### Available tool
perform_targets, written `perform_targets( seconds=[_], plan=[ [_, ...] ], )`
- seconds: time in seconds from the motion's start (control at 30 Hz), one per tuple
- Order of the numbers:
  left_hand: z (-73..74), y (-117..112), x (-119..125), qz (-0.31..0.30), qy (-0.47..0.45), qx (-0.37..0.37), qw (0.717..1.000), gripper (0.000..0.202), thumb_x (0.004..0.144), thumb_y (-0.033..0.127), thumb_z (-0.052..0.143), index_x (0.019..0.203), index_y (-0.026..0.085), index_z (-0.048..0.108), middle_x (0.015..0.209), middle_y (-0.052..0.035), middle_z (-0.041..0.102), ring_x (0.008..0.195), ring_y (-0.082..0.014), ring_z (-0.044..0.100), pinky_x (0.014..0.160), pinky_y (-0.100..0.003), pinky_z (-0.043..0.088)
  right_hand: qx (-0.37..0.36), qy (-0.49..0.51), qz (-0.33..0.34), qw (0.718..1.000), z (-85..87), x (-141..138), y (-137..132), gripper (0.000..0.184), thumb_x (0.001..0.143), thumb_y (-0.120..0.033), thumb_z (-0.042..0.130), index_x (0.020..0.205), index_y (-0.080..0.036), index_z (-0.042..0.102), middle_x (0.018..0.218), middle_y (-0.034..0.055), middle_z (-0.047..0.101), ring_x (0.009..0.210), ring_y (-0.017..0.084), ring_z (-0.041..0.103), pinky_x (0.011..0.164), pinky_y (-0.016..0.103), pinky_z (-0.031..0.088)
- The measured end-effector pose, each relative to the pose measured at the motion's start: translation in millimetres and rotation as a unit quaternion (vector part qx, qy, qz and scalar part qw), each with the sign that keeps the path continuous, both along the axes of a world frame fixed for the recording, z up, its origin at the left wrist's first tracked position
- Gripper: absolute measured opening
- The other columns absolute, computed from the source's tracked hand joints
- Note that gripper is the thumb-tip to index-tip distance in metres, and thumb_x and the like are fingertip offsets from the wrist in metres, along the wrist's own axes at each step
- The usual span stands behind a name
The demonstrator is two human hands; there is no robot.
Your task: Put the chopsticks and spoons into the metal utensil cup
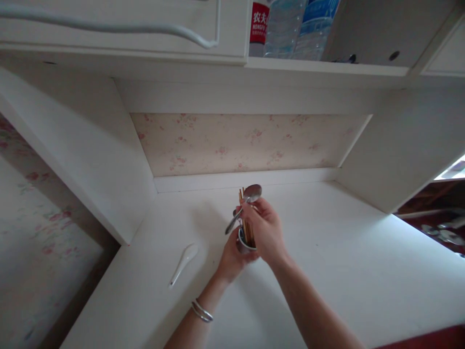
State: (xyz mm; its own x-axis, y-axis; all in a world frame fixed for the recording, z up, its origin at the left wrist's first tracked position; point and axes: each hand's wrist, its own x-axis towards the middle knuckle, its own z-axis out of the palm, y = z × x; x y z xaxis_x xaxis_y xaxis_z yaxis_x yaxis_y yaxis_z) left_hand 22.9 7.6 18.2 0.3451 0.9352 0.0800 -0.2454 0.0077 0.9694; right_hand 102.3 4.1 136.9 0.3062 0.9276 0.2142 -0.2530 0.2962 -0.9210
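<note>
My left hand (231, 259) is wrapped round a small dark cup with a pale rim (240, 245). Several wooden chopsticks (248, 233) stand in the cup and lean slightly. Above the cup, my right hand (268, 228) pinches a metal spoon (253, 192), its bowl up to the right and its handle slanting down to the left. The spoon crosses in front of the chopsticks; whether the right fingers also touch them I cannot tell. To the left, a white soup spoon (184, 261) lies on the white countertop (327, 271), apart from both hands.
White side panels (90, 140) flank the counter, with a flowered back wall (232, 145) behind it. Overhead is a cabinet (127, 43) with a curved handle, and water bottles (285, 29) stand on its open shelf. Dishes (445, 232) show at the far right.
</note>
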Motion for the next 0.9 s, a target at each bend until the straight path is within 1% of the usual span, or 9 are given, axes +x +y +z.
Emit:
perform_targets(
  seconds=[0.07, 0.13, 0.3, 0.4, 0.5, 0.63, 0.73, 0.83, 0.9],
  plan=[
    [2.2, -1, 2, -0.014, -0.026, 0.01, 1.0, 0.076, 0.06, 0.021, 0.085, 0.127, 0.021, 0.051, 0.119, -0.0107, 0.067, 0.108, -0.0277, 0.065, 0.096, -0.04, 0.049, 0.015, -0.023, -0.048, 0.998, -1.2, 29, 5, 0.025, 0.076, -0.039, 0.071, 0.092, -0.02, 0.068, 0.082, 0.0015, 0.069, 0.076, 0.016, 0.065, 0.077, 0.033, 0.053],
    [2.6, -1, 3, -0.012, -0.036, 0.013, 0.999, 0.077, 0.059, 0.02, 0.087, 0.127, 0.02, 0.051, 0.123, -0.0126, 0.065, 0.109, -0.0253, 0.064, 0.099, -0.039, 0.047, 0.007, -0.046, -0.084, 0.995, -9.9, 50, 8, 0.025, 0.074, -0.038, 0.073, 0.09, -0.019, 0.069, 0.082, 0.0016, 0.069, 0.078, 0.016, 0.064, 0.08, 0.033, 0.05],
    [-1.3, 1, 4, -0.011, -0.036, 0.021, 0.999, 0.08, 0.059, 0.02, 0.088, 0.129, 0.019, 0.05, 0.127, -0.013, 0.063, 0.114, -0.0245, 0.061, 0.102, -0.038, 0.045, -0.084, -0.096, -0.113, 0.985, -49.9, 69, 6, 0.029, 0.071, -0.041, 0.074, 0.087, -0.017, 0.071, 0.08, 0.0042, 0.072, 0.08, 0.02, 0.064, 0.076, 0.033, 0.046],
    [-3.3, 2, 5, -0.009, -0.033, 0.029, 0.999, 0.078, 0.061, 0.02, 0.087, 0.129, 0.019, 0.049, 0.128, -0.0131, 0.062, 0.115, -0.0249, 0.06, 0.102, -0.038, 0.045, -0.106, -0.105, -0.091, 0.985, -69.9, 65, 3, 0.03, 0.073, -0.041, 0.072, 0.091, -0.017, 0.07, 0.086, 0.0058, 0.073, 0.082, 0.021, 0.065, 0.077, 0.034, 0.048],
    [-2.4, 1, 6, -0.003, -0.03, 0.03, 0.999, 0.079, 0.061, 0.021, 0.087, 0.13, 0.018, 0.049, 0.128, -0.0133, 0.062, 0.117, -0.0261, 0.06, 0.103, -0.039, 0.044, -0.105, -0.112, -0.062, 0.986, -83.0, 62, 0, 0.034, 0.073, -0.039, 0.072, 0.1, -0.018, 0.068, 0.096, 0.0077, 0.072, 0.091, 0.023, 0.066, 0.082, 0.037, 0.05],
    [3.8, -1, 6, -0.016, -0.044, 0.032, 0.998, 0.076, 0.062, 0.022, 0.086, 0.129, 0.018, 0.05, 0.13, -0.0127, 0.061, 0.12, -0.027, 0.058, 0.106, -0.041, 0.042, -0.108, -0.08, -0.021, 0.991, -97.3, 62, -8, 0.063, 0.071, -0.042, 0.076, 0.128, -0.023, 0.054, 0.124, 0.0111, 0.063, 0.112, 0.027, 0.061, 0.09, 0.042, 0.052],
    [7.5, -2, 5, -0.017, -0.036, 0.036, 0.999, 0.072, 0.063, 0.022, 0.085, 0.127, 0.019, 0.052, 0.128, -0.0122, 0.063, 0.118, -0.0267, 0.06, 0.104, -0.041, 0.044, -0.081, -0.048, 0.057, 0.994, -107.4, 62, -16, 0.083, 0.07, -0.039, 0.079, 0.142, -0.029, 0.038, 0.142, 0.0102, 0.05, 0.124, 0.027, 0.055, 0.103, 0.045, 0.045],
    [7.6, -2, 5, -0.01, -0.024, 0.039, 0.999, 0.074, 0.061, 0.023, 0.086, 0.127, 0.019, 0.052, 0.128, -0.0126, 0.062, 0.116, -0.0274, 0.06, 0.102, -0.04, 0.046, -0.049, -0.041, 0.132, 0.989, -115.0, 59, -20, 0.101, 0.066, -0.034, 0.083, 0.148, -0.029, 0.025, 0.144, 0.0111, 0.049, 0.128, 0.028, 0.052, 0.11, 0.049, 0.038],
    [6.8, -1, 5, -0.014, -0.016, 0.048, 0.999, 0.078, 0.06, 0.023, 0.086, 0.129, 0.019, 0.05, 0.13, -0.0131, 0.06, 0.116, -0.0281, 0.06, 0.102, -0.04, 0.046, -0.028, -0.052, 0.152, 0.987, -119.1, 58, -18, 0.106, 0.062, -0.032, 0.086, 0.148, -0.027, 0.023, 0.139, 0.0116, 0.055, 0.127, 0.029, 0.054, 0.109, 0.05, 0.038]
  ],
)
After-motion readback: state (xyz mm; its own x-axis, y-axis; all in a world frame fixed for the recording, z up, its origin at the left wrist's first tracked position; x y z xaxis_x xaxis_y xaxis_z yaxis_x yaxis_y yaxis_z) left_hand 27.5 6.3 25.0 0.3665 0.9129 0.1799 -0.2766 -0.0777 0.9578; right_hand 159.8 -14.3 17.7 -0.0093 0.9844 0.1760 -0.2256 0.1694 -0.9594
